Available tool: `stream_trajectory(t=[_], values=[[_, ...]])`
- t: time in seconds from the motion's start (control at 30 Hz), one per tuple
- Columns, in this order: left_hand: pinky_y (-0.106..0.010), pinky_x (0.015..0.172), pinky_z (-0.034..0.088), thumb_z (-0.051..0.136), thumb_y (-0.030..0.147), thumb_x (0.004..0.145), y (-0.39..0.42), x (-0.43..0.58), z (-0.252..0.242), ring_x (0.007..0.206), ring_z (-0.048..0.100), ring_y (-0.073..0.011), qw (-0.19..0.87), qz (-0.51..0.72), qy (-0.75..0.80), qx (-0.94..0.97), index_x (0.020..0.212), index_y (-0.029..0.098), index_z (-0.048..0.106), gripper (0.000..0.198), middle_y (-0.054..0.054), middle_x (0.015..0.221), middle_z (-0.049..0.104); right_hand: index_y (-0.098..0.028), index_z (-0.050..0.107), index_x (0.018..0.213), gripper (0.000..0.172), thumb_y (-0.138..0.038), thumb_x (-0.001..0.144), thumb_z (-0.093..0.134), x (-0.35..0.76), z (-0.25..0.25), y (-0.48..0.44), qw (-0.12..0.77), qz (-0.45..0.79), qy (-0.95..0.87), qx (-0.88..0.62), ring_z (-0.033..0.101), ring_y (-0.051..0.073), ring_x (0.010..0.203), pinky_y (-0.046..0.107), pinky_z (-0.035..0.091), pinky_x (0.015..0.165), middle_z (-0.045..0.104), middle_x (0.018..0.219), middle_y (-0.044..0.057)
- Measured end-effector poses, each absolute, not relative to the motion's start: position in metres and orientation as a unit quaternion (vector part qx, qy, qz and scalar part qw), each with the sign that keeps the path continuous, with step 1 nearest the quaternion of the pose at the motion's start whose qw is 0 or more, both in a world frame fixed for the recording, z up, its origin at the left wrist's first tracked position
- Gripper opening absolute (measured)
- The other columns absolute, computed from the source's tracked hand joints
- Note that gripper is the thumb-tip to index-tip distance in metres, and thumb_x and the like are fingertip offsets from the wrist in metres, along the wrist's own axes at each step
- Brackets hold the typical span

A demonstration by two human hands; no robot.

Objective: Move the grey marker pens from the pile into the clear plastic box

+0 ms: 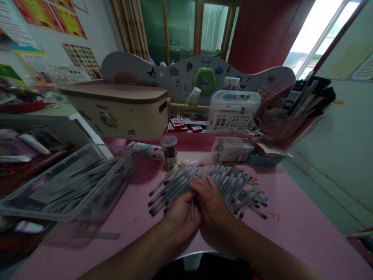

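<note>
My left hand point(182, 212) and my right hand point(210, 197) are pressed together, fingers curled, at the near edge of a heap of pens. Thin pen-like sticks point(192, 210) poke out below between my palms; their upper ends are hidden by my fingers. The heap lies in two slanting groups, grey clear-barrelled pens with dark ends point(171, 192) on the left and more pens point(230, 181) on the right. A few looser pens point(253, 204) lie crosswise at the right edge.
On the pink desk point(140, 249), a clear plastic bin point(84, 212) of blurred thin sticks stands left, with a ruler point(97, 235) before it. Behind the pens are a lidded jar point(169, 149), a long carton point(145, 151) and a clear box point(233, 149). A cream storage box point(116, 116) sits above.
</note>
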State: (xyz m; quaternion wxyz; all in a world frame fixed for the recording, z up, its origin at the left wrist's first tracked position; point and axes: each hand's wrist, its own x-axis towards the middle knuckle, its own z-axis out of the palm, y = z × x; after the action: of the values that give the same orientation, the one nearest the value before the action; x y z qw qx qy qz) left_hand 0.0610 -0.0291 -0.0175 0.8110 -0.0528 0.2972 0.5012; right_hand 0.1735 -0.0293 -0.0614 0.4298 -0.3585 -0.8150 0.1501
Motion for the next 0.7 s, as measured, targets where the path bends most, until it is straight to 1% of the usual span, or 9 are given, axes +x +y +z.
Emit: stream_trajectory(t=[0.07,0.1,0.2,0.27,0.33,0.43,0.57,0.63,0.7], values=[[-0.017,0.065,0.057,0.037,-0.002,0.091,-0.029,0.061,-0.017,0.064,0.068,-0.01,0.814,0.499,0.292,-0.051,0.111,0.011,0.067,0.038,-0.005,0.078,0.07,-0.026,0.049,0.135,0.043,-0.01,0.096,0.043,0.176,-0.063,-0.027,0.408,0.118,-0.828,-0.366,0.05,0.028,0.134,0.063,0.021,0.116,0.066,0.128,0.011],[-0.017,0.065,0.057,0.037,-0.001,0.092,-0.029,0.061,-0.017,0.064,0.068,-0.0101,0.817,0.495,0.292,-0.054,0.112,0.011,0.066,0.037,-0.005,0.079,0.07,-0.026,0.051,0.134,0.041,-0.011,0.097,0.043,0.178,-0.061,-0.025,0.404,0.112,-0.829,-0.371,0.051,0.028,0.134,0.063,0.02,0.116,0.067,0.128,0.011],[-0.021,0.066,0.058,0.041,0.004,0.094,-0.03,0.058,-0.019,0.067,0.07,-0.0123,0.823,0.477,0.305,-0.054,0.109,0.01,0.065,0.029,-0.006,0.079,0.07,-0.025,0.056,0.127,0.033,-0.015,0.099,0.043,0.185,-0.053,-0.023,0.418,0.133,-0.807,-0.396,0.056,0.026,0.126,0.058,0.028,0.114,0.067,0.126,0.01],[-0.026,0.072,0.061,0.045,0.008,0.095,-0.03,0.055,-0.019,0.075,0.072,-0.0159,0.828,0.463,0.313,-0.039,0.105,0.009,0.064,0.022,-0.01,0.087,0.071,-0.025,0.058,0.124,0.03,-0.017,0.1,0.043,0.189,-0.047,-0.021,0.45,0.166,-0.77,-0.42,0.058,0.024,0.121,0.05,0.038,0.109,0.066,0.125,0.01],[-0.03,0.078,0.061,0.049,0.01,0.094,-0.03,0.053,-0.018,0.083,0.074,-0.0192,0.832,0.452,0.321,-0.027,0.102,0.008,0.064,0.017,-0.014,0.094,0.071,-0.025,0.059,0.122,0.029,-0.018,0.1,0.041,0.192,-0.043,-0.02,0.489,0.187,-0.73,-0.439,0.058,0.023,0.118,0.044,0.044,0.104,0.064,0.123,0.009],[-0.03,0.079,0.061,0.051,0.012,0.094,-0.029,0.05,-0.015,0.088,0.074,-0.0204,0.834,0.438,0.336,-0.02,0.101,0.01,0.062,0.013,-0.015,0.096,0.071,-0.024,0.061,0.118,0.028,-0.018,0.099,0.042,0.195,-0.042,-0.018,0.525,0.184,-0.696,-0.454,0.058,0.023,0.116,0.042,0.045,0.102,0.062,0.12,0.009],[-0.034,0.082,0.061,0.048,0.014,0.095,-0.029,0.049,-0.009,0.092,0.074,-0.0208,0.837,0.433,0.335,0.014,0.104,0.013,0.061,0.016,-0.014,0.099,0.072,-0.024,0.062,0.114,0.027,-0.016,0.096,0.044,0.195,-0.042,-0.017,0.534,0.162,-0.693,-0.456,0.058,0.024,0.113,0.042,0.045,0.101,0.062,0.117,0.008],[-0.034,0.081,0.061,0.047,0.011,0.095,-0.029,0.048,-0.004,0.087,0.074,-0.0188,0.825,0.443,0.348,0.034,0.101,0.013,0.061,0.016,-0.013,0.094,0.072,-0.024,0.062,0.113,0.027,-0.015,0.096,0.044,0.194,-0.042,-0.018,0.538,0.151,-0.697,-0.45,0.057,0.024,0.113,0.043,0.044,0.101,0.061,0.116,0.008],[-0.027,0.07,0.06,0.047,0.006,0.094,-0.028,0.045,0.003,0.069,0.07,-0.013,0.806,0.454,0.377,0.053,0.095,0.013,0.061,0.015,-0.008,0.082,0.069,-0.024,0.061,0.114,0.026,-0.015,0.097,0.043,0.194,-0.042,-0.018,0.537,0.148,-0.701,-0.446,0.057,0.023,0.113,0.042,0.044,0.1,0.06,0.116,0.008]])
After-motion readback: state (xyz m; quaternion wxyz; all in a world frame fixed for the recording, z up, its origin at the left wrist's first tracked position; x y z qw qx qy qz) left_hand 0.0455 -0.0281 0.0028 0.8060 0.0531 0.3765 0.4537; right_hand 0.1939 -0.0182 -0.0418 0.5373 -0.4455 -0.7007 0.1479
